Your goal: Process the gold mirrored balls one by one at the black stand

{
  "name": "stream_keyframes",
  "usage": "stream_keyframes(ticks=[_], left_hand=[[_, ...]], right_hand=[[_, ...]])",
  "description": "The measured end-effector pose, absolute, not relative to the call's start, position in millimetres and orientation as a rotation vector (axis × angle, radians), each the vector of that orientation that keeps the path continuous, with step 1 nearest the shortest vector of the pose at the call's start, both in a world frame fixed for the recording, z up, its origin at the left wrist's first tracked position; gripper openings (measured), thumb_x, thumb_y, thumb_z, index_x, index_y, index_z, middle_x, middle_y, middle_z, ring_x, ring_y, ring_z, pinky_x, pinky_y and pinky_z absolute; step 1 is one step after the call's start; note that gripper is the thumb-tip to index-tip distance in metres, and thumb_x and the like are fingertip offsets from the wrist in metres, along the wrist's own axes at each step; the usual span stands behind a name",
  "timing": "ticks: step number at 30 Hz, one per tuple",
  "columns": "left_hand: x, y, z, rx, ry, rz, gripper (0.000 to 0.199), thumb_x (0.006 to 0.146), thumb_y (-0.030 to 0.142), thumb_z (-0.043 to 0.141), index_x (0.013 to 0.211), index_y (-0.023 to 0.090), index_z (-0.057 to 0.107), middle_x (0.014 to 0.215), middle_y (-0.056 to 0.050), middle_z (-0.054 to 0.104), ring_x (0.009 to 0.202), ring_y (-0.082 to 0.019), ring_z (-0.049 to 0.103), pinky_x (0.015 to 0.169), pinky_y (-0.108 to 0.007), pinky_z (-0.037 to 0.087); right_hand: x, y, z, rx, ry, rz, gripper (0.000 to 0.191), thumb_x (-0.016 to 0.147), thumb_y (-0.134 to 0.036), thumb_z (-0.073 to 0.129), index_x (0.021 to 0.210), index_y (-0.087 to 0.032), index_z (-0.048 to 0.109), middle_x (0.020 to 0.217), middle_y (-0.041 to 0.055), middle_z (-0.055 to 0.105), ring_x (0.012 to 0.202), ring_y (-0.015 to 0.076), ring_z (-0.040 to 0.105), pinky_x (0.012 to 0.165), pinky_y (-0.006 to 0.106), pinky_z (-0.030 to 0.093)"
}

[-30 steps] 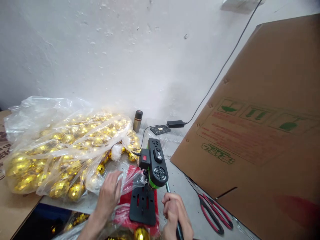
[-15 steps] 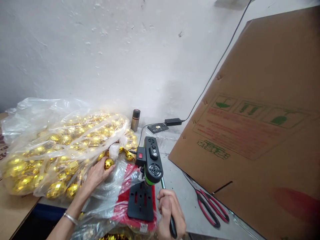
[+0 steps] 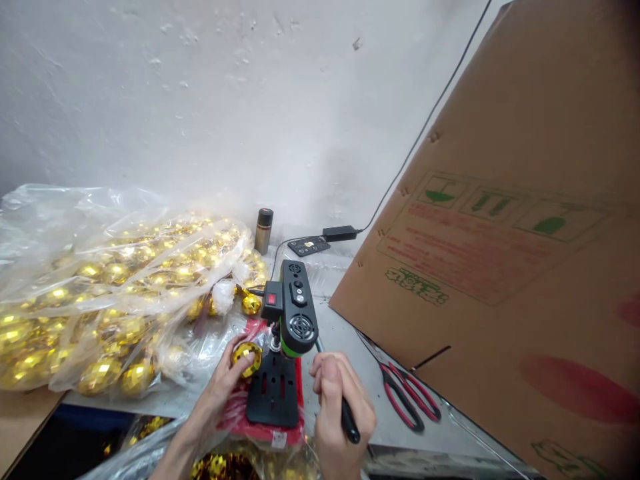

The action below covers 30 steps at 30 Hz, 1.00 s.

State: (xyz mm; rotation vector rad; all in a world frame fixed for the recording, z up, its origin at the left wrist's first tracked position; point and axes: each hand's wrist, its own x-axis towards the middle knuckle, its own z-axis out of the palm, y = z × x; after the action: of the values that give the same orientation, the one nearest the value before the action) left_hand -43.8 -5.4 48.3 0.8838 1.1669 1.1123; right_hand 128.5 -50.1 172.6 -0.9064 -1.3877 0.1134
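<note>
Between the thumb and fingers of my left hand (image 3: 226,379) is a gold mirror-faceted ball (image 3: 247,361), held just left of a small black bench machine (image 3: 299,308). The machine has round grilles on top, a red switch (image 3: 271,299) at its side and a slotted black base plate (image 3: 273,400). My right hand (image 3: 343,403) is closed round the black lever handle (image 3: 351,424) to the right of the machine; the handle's end sticks out below the fist. Red plastic (image 3: 240,421) lies under the base plate.
A clear bag of gold balls (image 3: 135,293) fills the left side. A dark-capped can (image 3: 263,231) and a black power adapter (image 3: 340,233) stand near the wall. Red-handled pliers (image 3: 411,397) lie beside a large cardboard box (image 3: 500,200). More gold balls (image 3: 225,465) show below.
My left hand has brought the gold ball from beside the bag rightward and down to the machine's base plate. My right hand stays on the lever handle. The view has shifted slightly.
</note>
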Motion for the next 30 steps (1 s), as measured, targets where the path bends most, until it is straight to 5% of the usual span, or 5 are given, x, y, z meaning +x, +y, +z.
stream_keyframes(ticks=[4,8,14,30], left_hand=[[-34,-7,29,1.359,1.411,1.068,0.061,0.076,0.05,0.08,0.126,0.022,0.06,0.114,-0.01,0.08,0.102,-0.033,0.078,0.094,-0.047,0.061],[-32,-5,27,1.68,1.403,0.975,0.053,0.077,0.038,0.078,0.127,0.024,0.067,0.122,-0.012,0.079,0.111,-0.036,0.076,0.1,-0.051,0.059],[-27,3,31,2.018,1.361,0.809,0.049,0.076,0.028,0.081,0.124,0.024,0.074,0.114,-0.012,0.076,0.105,-0.035,0.075,0.092,-0.047,0.062],[-15,-3,10,2.069,1.559,0.856,0.052,0.082,0.037,0.082,0.131,0.024,0.07,0.115,-0.013,0.073,0.104,-0.036,0.074,0.089,-0.048,0.063]], right_hand=[[129,-52,171,-0.906,-1.412,0.108,0.033,0.108,-0.01,0.044,0.078,-0.023,0.051,0.07,-0.0041,0.052,0.064,0.0097,0.056,0.06,0.021,0.045],[129,-54,170,-0.908,-1.423,0.102,0.033,0.107,-0.008,0.043,0.079,-0.023,0.051,0.07,-0.0036,0.052,0.065,0.0101,0.057,0.06,0.021,0.047],[130,-56,165,-0.909,-1.428,0.094,0.031,0.105,-0.006,0.045,0.08,-0.022,0.055,0.071,-0.0023,0.054,0.065,0.0112,0.056,0.059,0.024,0.047],[125,-59,158,-0.945,-1.351,0.158,0.032,0.107,-0.008,0.045,0.08,-0.022,0.055,0.072,-0.0029,0.054,0.062,0.0096,0.053,0.055,0.023,0.039]])
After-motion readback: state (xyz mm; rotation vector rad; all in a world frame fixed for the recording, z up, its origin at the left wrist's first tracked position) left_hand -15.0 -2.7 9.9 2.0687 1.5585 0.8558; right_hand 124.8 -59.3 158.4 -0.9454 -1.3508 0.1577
